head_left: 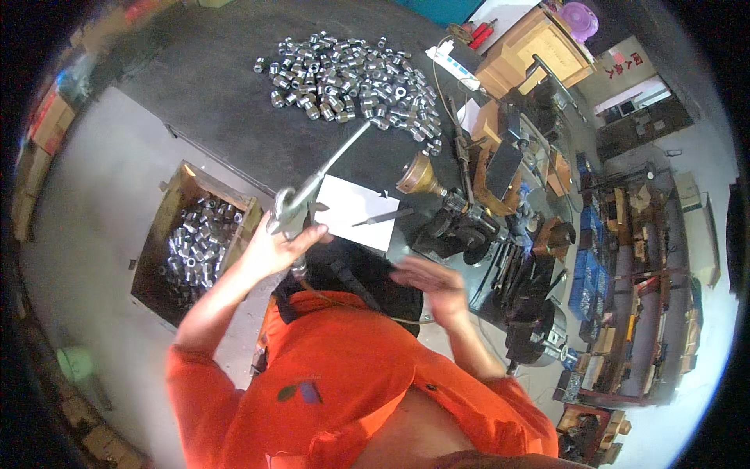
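My left hand (275,248) is closed around the handle of a metal air blow gun (300,205). Its long thin nozzle points away from me, and the tip appears at the near edge of a heap of shiny metal fittings (337,78) on the dark table. A thin hose (355,309) runs from the gun's base across my front. My right hand (431,283), somewhat blurred, hovers by the table's near edge with fingers stretched out and nothing visible in it. Between the hands and the heap lies a white sheet (337,205), with a slim dark tool (383,218) across it.
Left of the table stands a wooden box (147,262) holding many similar fittings. A brass-coloured cup-shaped part (420,175) and dark machine parts (469,227) crowd the right side. Farther right are a power strip (453,66), cardboard boxes (508,66) and shelves with blue bins (586,285).
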Action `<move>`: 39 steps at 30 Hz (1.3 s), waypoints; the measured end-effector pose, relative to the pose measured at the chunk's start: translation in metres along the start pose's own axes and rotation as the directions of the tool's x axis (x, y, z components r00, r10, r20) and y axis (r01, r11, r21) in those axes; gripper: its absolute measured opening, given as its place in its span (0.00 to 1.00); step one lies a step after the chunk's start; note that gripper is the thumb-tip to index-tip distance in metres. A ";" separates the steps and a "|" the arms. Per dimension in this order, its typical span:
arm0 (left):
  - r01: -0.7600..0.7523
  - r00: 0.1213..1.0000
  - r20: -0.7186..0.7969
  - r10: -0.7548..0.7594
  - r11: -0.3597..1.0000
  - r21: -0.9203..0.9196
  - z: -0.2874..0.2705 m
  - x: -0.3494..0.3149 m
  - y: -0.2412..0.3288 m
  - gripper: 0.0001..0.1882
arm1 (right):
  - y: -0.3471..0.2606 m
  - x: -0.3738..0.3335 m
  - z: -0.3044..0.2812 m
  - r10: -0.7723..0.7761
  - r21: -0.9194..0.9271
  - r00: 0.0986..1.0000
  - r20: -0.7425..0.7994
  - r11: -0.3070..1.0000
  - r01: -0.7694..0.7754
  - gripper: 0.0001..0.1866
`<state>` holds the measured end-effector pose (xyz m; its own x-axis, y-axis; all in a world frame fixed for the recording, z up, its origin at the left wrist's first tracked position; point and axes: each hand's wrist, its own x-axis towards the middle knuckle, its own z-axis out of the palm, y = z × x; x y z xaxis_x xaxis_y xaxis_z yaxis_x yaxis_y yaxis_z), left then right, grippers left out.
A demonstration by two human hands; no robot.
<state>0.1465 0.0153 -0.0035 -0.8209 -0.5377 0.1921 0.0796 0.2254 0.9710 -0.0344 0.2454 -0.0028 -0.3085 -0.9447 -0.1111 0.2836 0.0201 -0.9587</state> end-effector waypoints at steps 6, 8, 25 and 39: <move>0.139 0.953 0.227 -0.199 0.958 0.253 0.008 -0.017 -0.031 0.16 | 0.012 -0.071 -0.139 0.060 -0.053 0.683 -0.728 0.988 -0.143 0.27; 0.180 0.935 0.251 -0.250 0.946 0.270 0.011 -0.012 -0.035 0.16 | 0.001 -0.040 -0.152 0.145 0.152 0.471 -0.870 0.988 -0.024 0.29; 0.181 0.905 0.337 -0.260 0.952 0.248 0.000 0.010 -0.030 0.16 | -0.045 -0.023 -0.092 -0.208 0.260 0.468 -0.859 0.610 0.749 0.11; 0.052 0.952 0.292 -0.097 0.986 0.159 0.003 0.009 -0.026 0.10 | -0.005 0.049 -0.172 -0.134 0.088 0.434 -0.891 0.886 0.456 0.19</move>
<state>0.1350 0.0067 -0.0276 -0.9539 -0.2966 0.0466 -0.0543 0.3232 0.9448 -0.2076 0.2555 -0.0481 -0.9809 -0.1207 -0.1525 0.1907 -0.4418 -0.8766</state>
